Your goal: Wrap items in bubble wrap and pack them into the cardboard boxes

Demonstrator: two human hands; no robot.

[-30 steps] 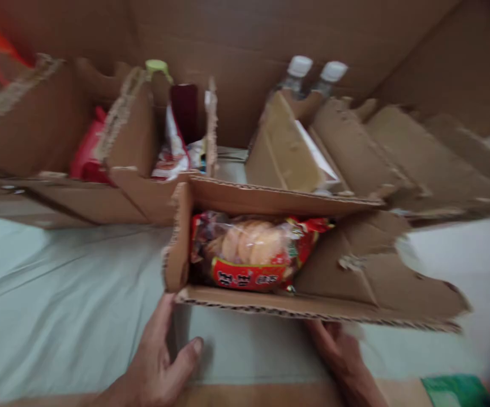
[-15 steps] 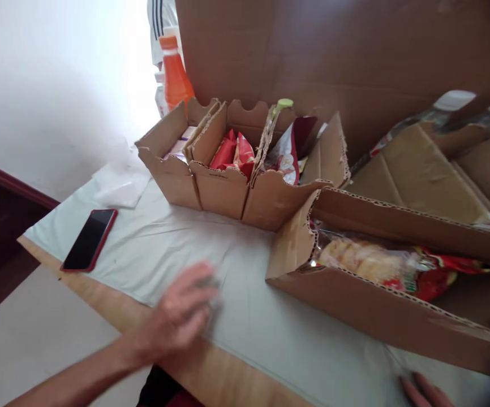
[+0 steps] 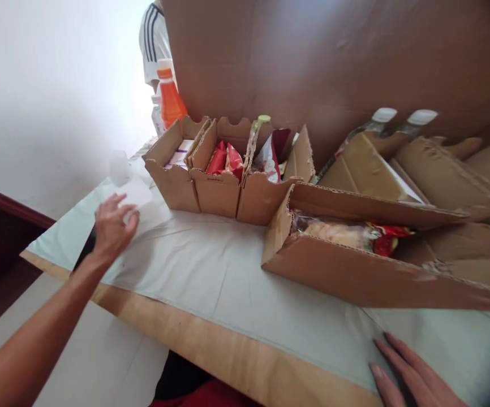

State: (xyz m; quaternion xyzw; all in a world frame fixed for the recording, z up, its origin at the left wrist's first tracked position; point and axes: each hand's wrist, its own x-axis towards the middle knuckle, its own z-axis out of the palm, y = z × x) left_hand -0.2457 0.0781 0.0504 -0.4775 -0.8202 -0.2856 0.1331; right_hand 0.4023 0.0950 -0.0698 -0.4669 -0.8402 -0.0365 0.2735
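My left hand [image 3: 111,229] reaches out over the left end of the table, fingers spread, holding nothing, above the spot where a dark phone lay; only a sliver of the phone [image 3: 84,252] shows under my wrist. My right hand [image 3: 410,376] lies flat on the pale cloth [image 3: 211,271] at the lower right, fingers stretched, empty. Between them lies a long cardboard tray [image 3: 355,277] holding a red bag of round crackers [image 3: 347,234].
Three small cardboard bins [image 3: 217,189] with red snack packets stand behind. An orange bottle [image 3: 169,99] and a person in a striped shirt [image 3: 154,42] are at the back left. Two white-capped bottles [image 3: 398,118] and folded cardboard sit right. A tall cardboard wall [image 3: 334,56] backs the table.
My left hand has moved left and away from the tray toward the phone, which it now covers. My right hand has left the tray and lies flat on the cloth. The view swung left.
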